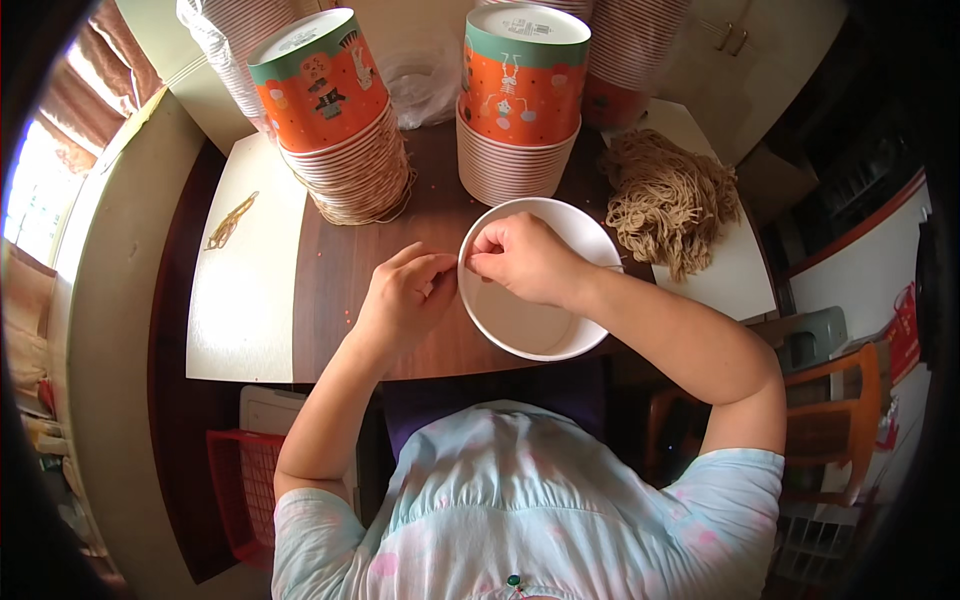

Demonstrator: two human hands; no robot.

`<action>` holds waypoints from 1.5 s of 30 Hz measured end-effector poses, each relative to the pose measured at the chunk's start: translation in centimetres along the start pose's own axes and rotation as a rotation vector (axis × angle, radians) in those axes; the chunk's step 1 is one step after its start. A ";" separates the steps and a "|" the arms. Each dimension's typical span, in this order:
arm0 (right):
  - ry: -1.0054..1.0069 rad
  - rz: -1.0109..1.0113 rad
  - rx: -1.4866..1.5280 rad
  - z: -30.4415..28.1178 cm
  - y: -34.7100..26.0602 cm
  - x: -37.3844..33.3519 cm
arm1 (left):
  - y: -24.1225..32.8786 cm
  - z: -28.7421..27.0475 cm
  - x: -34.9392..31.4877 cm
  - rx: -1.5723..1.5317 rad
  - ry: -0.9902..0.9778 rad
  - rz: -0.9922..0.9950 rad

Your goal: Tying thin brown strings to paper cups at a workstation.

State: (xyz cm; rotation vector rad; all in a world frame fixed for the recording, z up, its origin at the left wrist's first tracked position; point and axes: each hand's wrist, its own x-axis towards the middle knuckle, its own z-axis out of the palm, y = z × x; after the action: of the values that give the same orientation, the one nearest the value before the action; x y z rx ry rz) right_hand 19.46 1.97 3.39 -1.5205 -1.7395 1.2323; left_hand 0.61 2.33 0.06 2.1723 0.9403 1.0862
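A white paper bucket [530,335] stands with its mouth up at the table's near edge. Outside its left rim, my left hand [408,290] has thumb and forefinger pinched against the wall. My right hand [525,255] reaches in over the right rim, its fingers closed at the inner left wall opposite the left fingertips. Whatever either pinch holds is hidden or too small to make out. A short bit of pale cord [616,267] shows at the right rim, beside my right forearm. To the right lies a heap of tan cords [670,195].
Upside-down orange and green buckets top a left stack [325,95], draped with cords, and a middle stack [522,90]. More nested buckets [635,50] stand behind, near clear plastic wrap [425,80]. Loose cord [232,220] lies left. A red basket [245,490] and wooden chair [835,420] flank me.
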 end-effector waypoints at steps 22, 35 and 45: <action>-0.001 -0.186 -0.703 -1.4 -2.4 -7.9 | -0.6 1.3 -7.3 -1.232 0.215 -0.354; 0.619 -0.723 -0.856 3.9 0.8 -8.0 | 3.0 1.9 -4.7 -1.036 0.119 -0.203; 0.590 -0.877 -0.431 9.3 3.0 -10.4 | 4.2 3.0 -5.7 -0.904 0.119 -0.325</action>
State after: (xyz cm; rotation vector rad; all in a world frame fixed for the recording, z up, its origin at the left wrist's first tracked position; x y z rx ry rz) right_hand 15.56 -10.85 -1.62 -0.9440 -1.9436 -0.0298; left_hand 2.11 -5.12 -1.22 1.1904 0.6282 1.1733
